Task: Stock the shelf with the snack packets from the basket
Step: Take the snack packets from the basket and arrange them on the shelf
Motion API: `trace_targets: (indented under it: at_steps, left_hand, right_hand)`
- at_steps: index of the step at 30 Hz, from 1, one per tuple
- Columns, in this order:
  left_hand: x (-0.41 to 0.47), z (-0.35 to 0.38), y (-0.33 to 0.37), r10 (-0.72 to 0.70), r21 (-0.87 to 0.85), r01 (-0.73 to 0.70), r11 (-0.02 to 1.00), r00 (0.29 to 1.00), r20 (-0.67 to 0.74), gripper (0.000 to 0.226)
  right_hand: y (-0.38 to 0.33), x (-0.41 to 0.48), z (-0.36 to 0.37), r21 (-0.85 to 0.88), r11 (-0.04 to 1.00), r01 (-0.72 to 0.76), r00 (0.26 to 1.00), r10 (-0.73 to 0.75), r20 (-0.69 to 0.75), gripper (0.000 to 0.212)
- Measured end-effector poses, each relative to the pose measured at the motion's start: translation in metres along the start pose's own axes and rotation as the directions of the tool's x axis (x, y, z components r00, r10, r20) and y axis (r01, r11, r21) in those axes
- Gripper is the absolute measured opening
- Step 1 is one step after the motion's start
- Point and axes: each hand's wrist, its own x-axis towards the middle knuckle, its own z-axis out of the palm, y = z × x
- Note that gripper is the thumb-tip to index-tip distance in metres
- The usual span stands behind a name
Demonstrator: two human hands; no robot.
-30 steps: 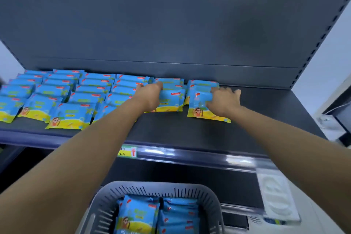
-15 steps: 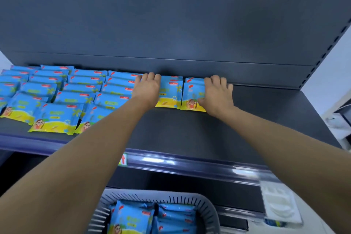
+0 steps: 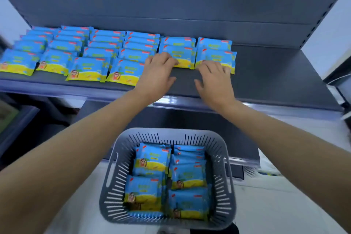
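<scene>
Blue and yellow snack packets lie in overlapping rows across the left and middle of the dark shelf. The two rightmost stacks sit near the shelf's back. My left hand is over the front edge of one stack, fingers spread and relaxed, holding nothing. My right hand hovers at the front of the rightmost stack, fingers loose, empty. Below, a grey slotted basket holds several more of the same packets.
The shelf's right part is bare dark metal up to the perforated upright. A glossy price rail runs along the shelf's front edge. A lower shelf and pale floor lie under the basket.
Both hands have let go of the two packets they pushed to the back and have drawn back toward the shelf's front. The view has tilted down, showing more of the basket.
</scene>
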Motion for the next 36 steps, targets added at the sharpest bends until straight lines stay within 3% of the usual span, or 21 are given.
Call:
trace_targets:
  at_steps: [3,6,8,11,17,20,26,32,36]
  left_hand:
    - [-0.051,0.013,0.0,0.002,-0.044,0.002,0.999,0.994,0.106,0.042]
    - [-0.102,0.041,-0.006,-0.037,-0.023,0.05,0.998,0.918,0.395,0.042]
    - [-0.133,0.062,-0.013,-0.058,0.018,0.058,0.998,0.82,0.57,0.045]
    - [-0.171,0.091,-0.023,-0.069,0.045,0.052,0.998,0.7,0.71,0.045]
    - [-0.214,0.125,-0.04,-0.134,0.101,0.091,0.991,0.519,0.844,0.045]
    - [-0.227,0.138,-0.046,-0.149,0.127,0.078,0.989,0.448,0.882,0.048]
    - [-0.238,0.151,-0.049,-0.136,0.125,0.054,0.991,0.351,0.927,0.059]
    - [-0.24,0.146,-0.04,-0.102,0.106,-0.005,0.994,0.238,0.966,0.035]
    - [-0.237,0.143,-0.04,-0.08,0.083,-0.004,0.997,0.236,0.969,0.023]
  right_hand:
    - [-0.026,-0.045,0.01,0.047,0.999,0.013,1.0,-0.014,0.024,0.03]
    - [-0.047,-0.087,0.029,0.066,0.995,-0.078,0.953,0.055,0.299,0.035]
    - [-0.054,-0.111,0.044,0.023,0.995,-0.1,0.885,0.078,0.46,0.038]
    - [-0.059,-0.139,0.065,-0.014,0.994,-0.108,0.773,0.092,0.628,0.04]
    - [-0.061,-0.168,0.104,-0.106,0.989,-0.102,0.502,0.143,0.853,0.059]
    - [-0.059,-0.176,0.12,-0.159,0.981,-0.109,0.417,0.191,0.888,0.06]
    - [-0.061,-0.189,0.138,-0.237,0.969,-0.077,0.377,0.248,0.892,0.058]
    - [-0.063,-0.196,0.147,-0.24,0.964,-0.111,0.397,0.264,0.879,0.06]
    - [-0.066,-0.191,0.148,-0.273,0.96,-0.056,0.375,0.273,0.886,0.045]
